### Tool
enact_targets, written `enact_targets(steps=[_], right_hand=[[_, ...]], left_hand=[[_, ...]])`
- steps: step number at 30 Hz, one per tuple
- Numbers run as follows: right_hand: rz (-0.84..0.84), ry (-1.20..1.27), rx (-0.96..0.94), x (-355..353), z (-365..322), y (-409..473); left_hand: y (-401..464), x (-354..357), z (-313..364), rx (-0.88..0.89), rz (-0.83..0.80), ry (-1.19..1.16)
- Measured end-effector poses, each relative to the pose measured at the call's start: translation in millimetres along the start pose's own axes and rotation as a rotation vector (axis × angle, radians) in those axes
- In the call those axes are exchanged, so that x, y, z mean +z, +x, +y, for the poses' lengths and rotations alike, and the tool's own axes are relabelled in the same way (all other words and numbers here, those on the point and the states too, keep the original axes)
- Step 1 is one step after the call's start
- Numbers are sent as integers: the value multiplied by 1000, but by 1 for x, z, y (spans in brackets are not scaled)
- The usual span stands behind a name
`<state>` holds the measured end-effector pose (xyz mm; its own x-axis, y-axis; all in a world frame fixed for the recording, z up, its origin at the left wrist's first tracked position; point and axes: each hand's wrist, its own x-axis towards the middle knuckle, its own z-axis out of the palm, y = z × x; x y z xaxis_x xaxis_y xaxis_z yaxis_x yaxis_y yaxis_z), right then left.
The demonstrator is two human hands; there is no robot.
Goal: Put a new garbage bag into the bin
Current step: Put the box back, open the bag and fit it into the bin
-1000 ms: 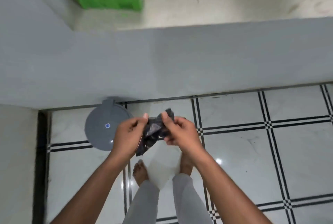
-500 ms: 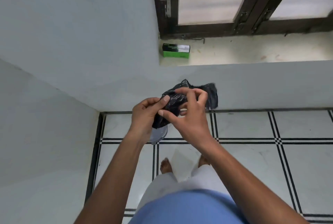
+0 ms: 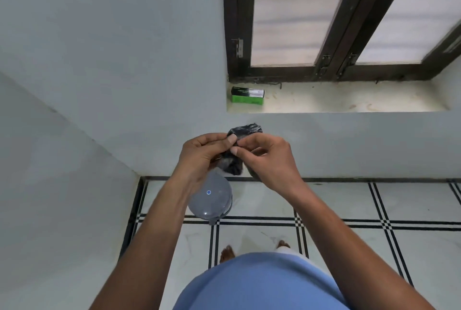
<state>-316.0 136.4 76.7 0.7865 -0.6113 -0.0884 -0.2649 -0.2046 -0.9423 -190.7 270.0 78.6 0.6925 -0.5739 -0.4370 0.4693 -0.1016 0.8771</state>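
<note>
Both the left hand [image 3: 204,157] and right hand [image 3: 268,160] pinch the folded black garbage bag [image 3: 245,130]; unfolding is barely begun, and the lidded bin [image 3: 212,200] by the floor's wall edge waits unlined.

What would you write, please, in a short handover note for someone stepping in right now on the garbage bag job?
Left hand: pinches the folded black garbage bag near its top edge.
Right hand: pinches the same bag beside the left thumb, as if working it open.
Bag: bunched, held in the air in front of the wall, not yet spread.
Bin: grey, round, lid closed, on the floor in the corner, below the left wrist.
Green box: on the window ledge, untouched.
Done: a bag is in hand.
Left: unfold the bag, open the bin, fit the bag inside.
</note>
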Motion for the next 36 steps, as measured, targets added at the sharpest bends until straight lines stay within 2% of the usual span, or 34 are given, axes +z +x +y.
enact_targets(steps=[3, 7, 11, 14, 19, 23, 25, 27, 28, 31, 32, 34, 36], right_hand=[[69, 22, -15, -10, 4, 6], [182, 174, 163, -35, 12, 9], [141, 189, 291, -30, 19, 6], [59, 198, 353, -21, 14, 7], [-27, 189, 225, -22, -6, 13], [89, 35, 71, -14, -4, 26], [170, 164, 154, -16, 0, 31], [161, 302, 242, -20, 4, 31], [134, 253, 240, -23, 8, 30], [-68, -293, 98, -28, 16, 22], [-168, -393, 56, -26, 17, 19], [-301, -399, 20, -19, 13, 13], [-299, -336, -28, -10, 5, 9]], left_hand=[[-1, -3, 2, 30, 38, -30], [5, -18, 2, 46, 106, -169], [11, -16, -2, -18, 107, -418], [13, -12, -2, -4, 61, -430], [14, -4, 6, 13, -12, -212], [12, -2, 10, 38, -101, -92], [9, -6, 11, 55, -111, -9], [9, -15, 9, 87, -59, 186], [9, -19, 8, 113, -9, 298], [16, -28, 0, 156, 152, 428], [17, -29, -3, 179, 198, 466], [17, -29, -6, 242, 247, 585], [14, -29, -6, 270, 172, 608]])
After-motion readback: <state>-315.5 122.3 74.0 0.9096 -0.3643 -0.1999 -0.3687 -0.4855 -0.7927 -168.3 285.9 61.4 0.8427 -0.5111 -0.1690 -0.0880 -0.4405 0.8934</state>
